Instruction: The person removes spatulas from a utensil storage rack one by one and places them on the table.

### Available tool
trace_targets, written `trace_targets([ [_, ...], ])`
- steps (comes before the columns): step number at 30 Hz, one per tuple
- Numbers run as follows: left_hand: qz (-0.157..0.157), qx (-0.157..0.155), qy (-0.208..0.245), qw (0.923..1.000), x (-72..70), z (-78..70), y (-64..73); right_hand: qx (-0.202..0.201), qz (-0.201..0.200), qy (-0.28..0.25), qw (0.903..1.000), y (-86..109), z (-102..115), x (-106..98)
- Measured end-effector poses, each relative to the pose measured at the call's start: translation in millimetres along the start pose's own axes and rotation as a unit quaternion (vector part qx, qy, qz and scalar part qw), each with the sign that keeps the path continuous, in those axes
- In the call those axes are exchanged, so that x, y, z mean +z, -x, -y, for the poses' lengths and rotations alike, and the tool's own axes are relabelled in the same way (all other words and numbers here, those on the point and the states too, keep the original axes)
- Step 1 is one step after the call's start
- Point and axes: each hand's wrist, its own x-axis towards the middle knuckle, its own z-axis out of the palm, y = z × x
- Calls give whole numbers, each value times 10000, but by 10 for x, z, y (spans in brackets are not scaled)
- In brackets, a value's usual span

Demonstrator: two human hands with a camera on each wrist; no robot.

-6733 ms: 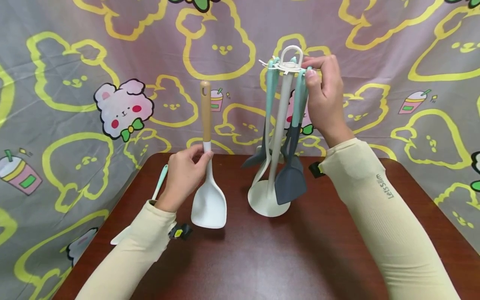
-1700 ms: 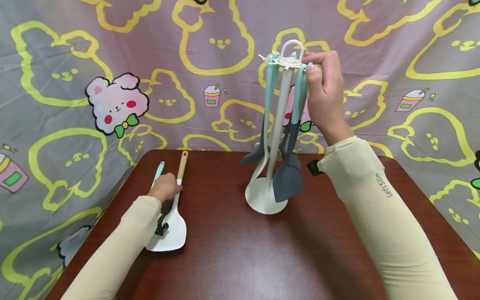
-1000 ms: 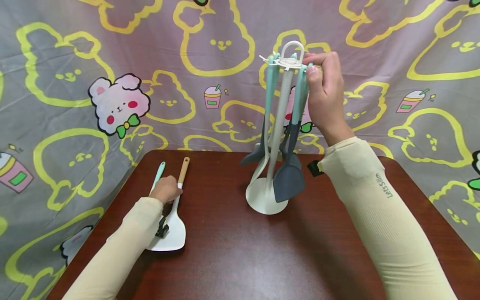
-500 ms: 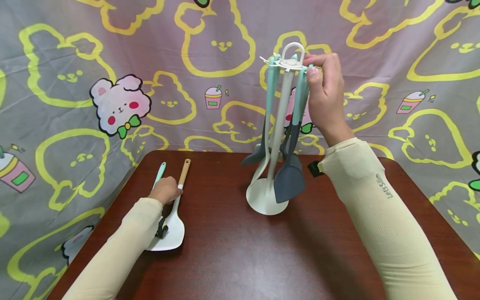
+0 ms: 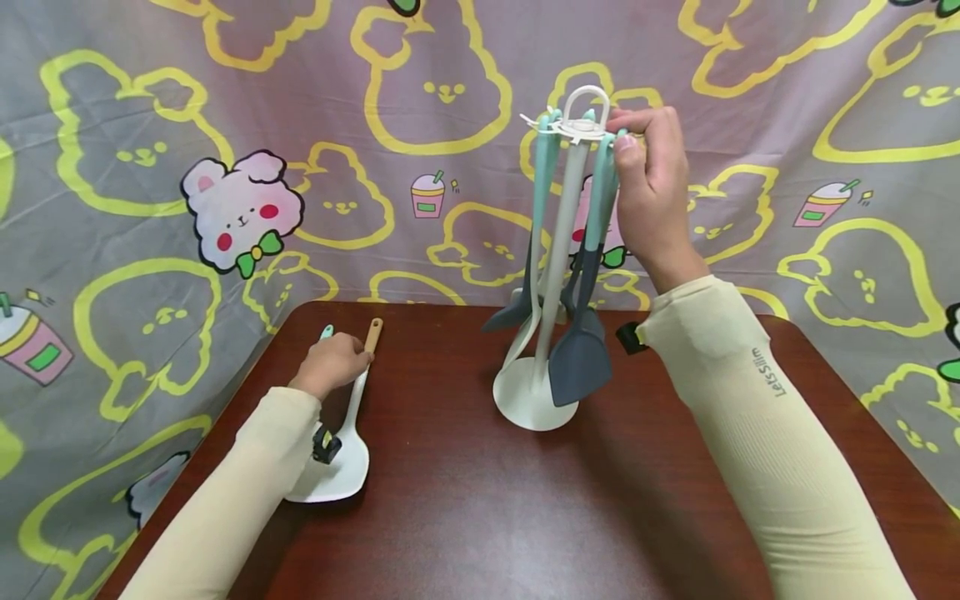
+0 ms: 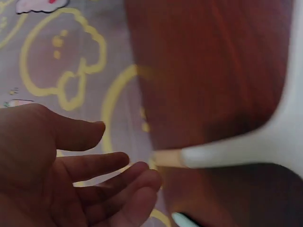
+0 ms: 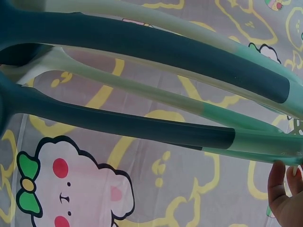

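Observation:
A white spatula [image 5: 348,467] with a wooden handle lies flat on the left of the table in the head view. My left hand [image 5: 332,365] is just over its handle; the left wrist view shows the fingers [image 6: 137,175] loosely spread, holding nothing. Beside it a mint-handled utensil [image 5: 327,332] is mostly hidden under my hand and arm. At centre right stands a white utensil rack [image 5: 558,267] hung with mint-handled tools, among them a dark grey spatula [image 5: 581,367]. My right hand [image 5: 654,179] pinches the rack's top rim at a hook, by a handle end.
The brown wooden table [image 5: 480,517] reaches back to a patterned cloth [image 5: 465,75] that hangs behind and at both sides. In the right wrist view several hanging tool handles [image 7: 142,125] cross close to the camera.
The white spatula, held upright in my left hand at first, was laid on the left of the table. My left hand has now let go and risen slightly. My right hand has stayed at the rack.

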Motion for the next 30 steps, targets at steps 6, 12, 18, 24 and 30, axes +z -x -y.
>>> trace_targets([
  [6, -984, 399, 359, 9937, -107, -208, 75, -108, 28, 2, 9999, -4, -1, -6],
  [12, -1535, 745, 879, 9814, -115, -343, 107, 19, 29, -65, 10000, -2, -18, 0],
  [18, -2121, 1252, 1299, 9604, -154, -487, 125, -153, 4, 4, 9999, -8, -72, -12],
  [24, -2315, 1574, 1682, 9451, -233, -663, 210, -134, -45, -83, 9999, -10, -82, -14],
  [30, -2331, 1663, 1752, 9420, -251, -789, 260, 44, -61, -157, 9998, 3, -23, 1],
])
